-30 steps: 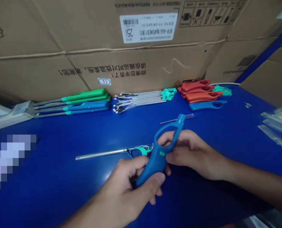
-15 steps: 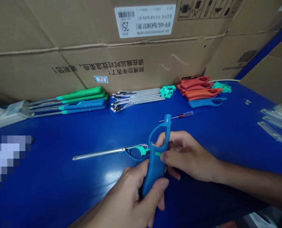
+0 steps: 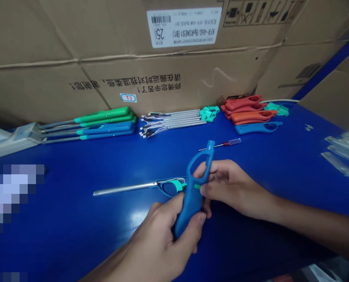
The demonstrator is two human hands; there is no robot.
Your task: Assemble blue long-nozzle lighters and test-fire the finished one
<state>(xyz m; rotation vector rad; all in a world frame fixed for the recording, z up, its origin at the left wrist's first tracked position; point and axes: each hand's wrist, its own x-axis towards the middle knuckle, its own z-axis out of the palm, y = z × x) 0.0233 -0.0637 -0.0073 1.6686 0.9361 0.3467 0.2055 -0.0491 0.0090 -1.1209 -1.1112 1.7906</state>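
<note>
Above the blue table [image 3: 280, 168], two hands are holding a blue handle shell [image 3: 189, 201] close to upright, narrow neck at the top.
The left hand [image 3: 168, 239] is curling around the rounded lower end, its thumb pressing along the near edge; the right hand [image 3: 236, 186] is pinching the middle, thumb tip just beside the small green insert [image 3: 197, 187] and a fingertip showing through the loop. Just beyond, a handle piece with a metal rod [image 3: 139, 187] is lying on the table, partly hidden by the shell. Being plastic by its look, the shell is probably weighing little and staying stiff through the body, with its slim loop likely flexing sooner and its smooth outside perhaps sliding a little. That broad lower end is offering the surest hold; pressure on the loop or insert is likely riskier.
</note>
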